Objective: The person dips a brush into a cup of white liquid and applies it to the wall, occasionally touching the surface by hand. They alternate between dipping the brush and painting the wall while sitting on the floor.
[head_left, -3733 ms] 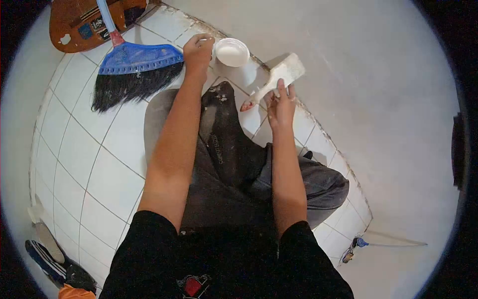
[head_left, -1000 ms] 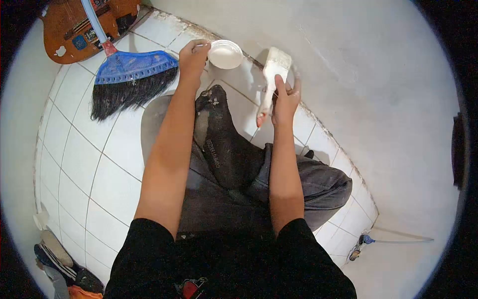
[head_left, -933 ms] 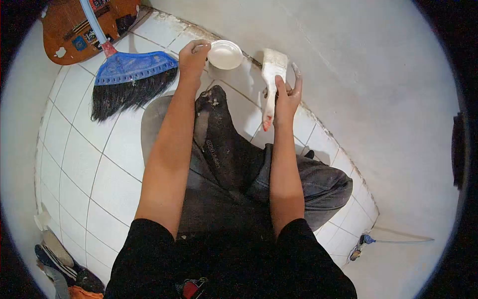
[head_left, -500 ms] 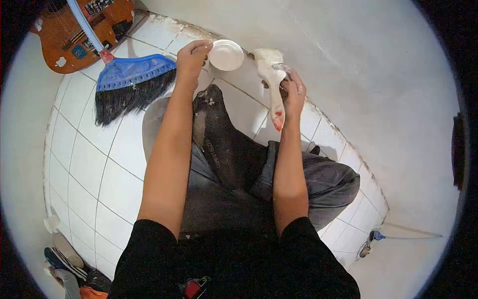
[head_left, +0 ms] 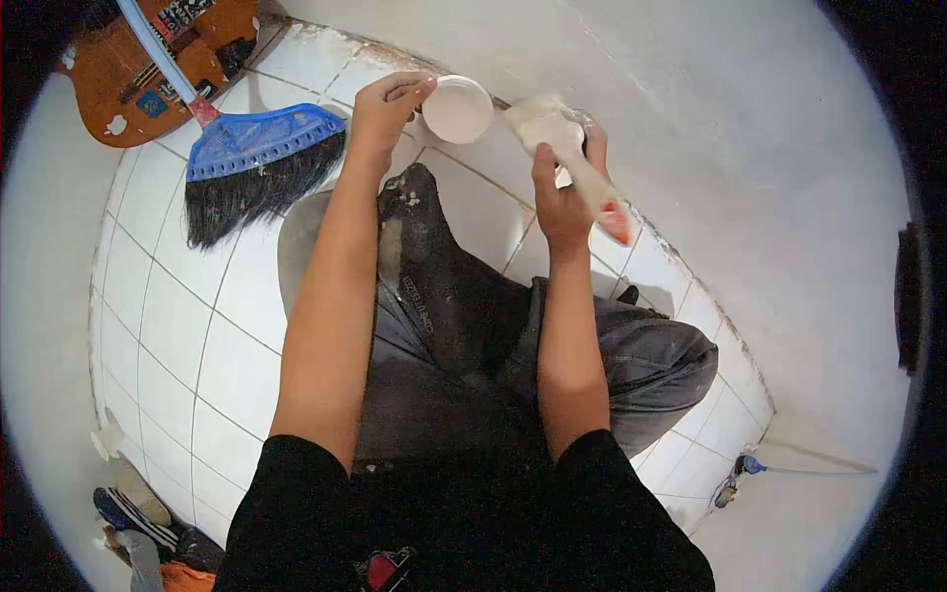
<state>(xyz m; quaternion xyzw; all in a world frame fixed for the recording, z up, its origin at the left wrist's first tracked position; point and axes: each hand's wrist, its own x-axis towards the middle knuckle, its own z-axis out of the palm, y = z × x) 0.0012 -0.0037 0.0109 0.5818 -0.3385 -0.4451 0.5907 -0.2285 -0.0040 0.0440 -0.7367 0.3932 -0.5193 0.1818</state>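
Observation:
My left hand (head_left: pixel 387 107) holds a small white bowl (head_left: pixel 459 109) by its rim, tilted toward the brush, just above the floor by the wall. My right hand (head_left: pixel 560 192) grips a wide paintbrush (head_left: pixel 567 153) covered in white paint. Its bristles point at the bowl and nearly touch it. The red tip of its handle (head_left: pixel 619 223) points right, away from the bowl. Both hands hover over the joint between the tiled floor and the white wall (head_left: pixel 710 128).
I sit on white floor tiles (head_left: pixel 207 326) with a dark-trousered leg (head_left: pixel 444 306) stretched toward the wall. A blue broom (head_left: pixel 258 158) and a brown guitar (head_left: pixel 163 49) lie at the upper left. Sandals (head_left: pixel 138 518) sit at the lower left. A small tool (head_left: pixel 735 479) lies by the wall, lower right.
My right hand has swung the brush round: its bristles left the wall and now point at the bowl, the handle tip going from downward to the right. The bowl tilted slightly.

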